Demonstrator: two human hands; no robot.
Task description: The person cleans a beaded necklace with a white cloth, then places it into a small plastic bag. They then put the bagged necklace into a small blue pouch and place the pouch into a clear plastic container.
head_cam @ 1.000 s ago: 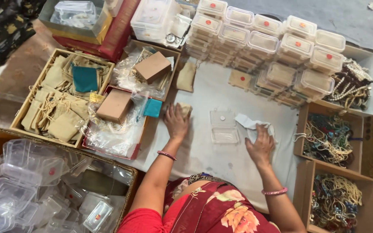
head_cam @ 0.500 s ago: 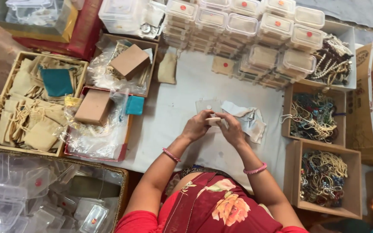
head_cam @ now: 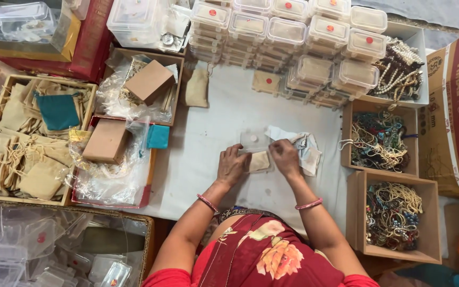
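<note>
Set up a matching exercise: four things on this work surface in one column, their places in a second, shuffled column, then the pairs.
Things:
1. teal pouch
2. small beige pouch
3. white bead strands
4. stacked clear lidded boxes

Places:
A. in the white tray at the far right
B. between the left hand and right hand
C. in rows along the far edge
D. on the beige pouches in the box at the left

Pairs: 1-D, 2-B, 3-A, 4-C

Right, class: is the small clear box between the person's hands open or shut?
Open. The clear box lies flat on the white table, lid spread back, a beige pouch in its near half, left hand and right hand pressing it.
</note>
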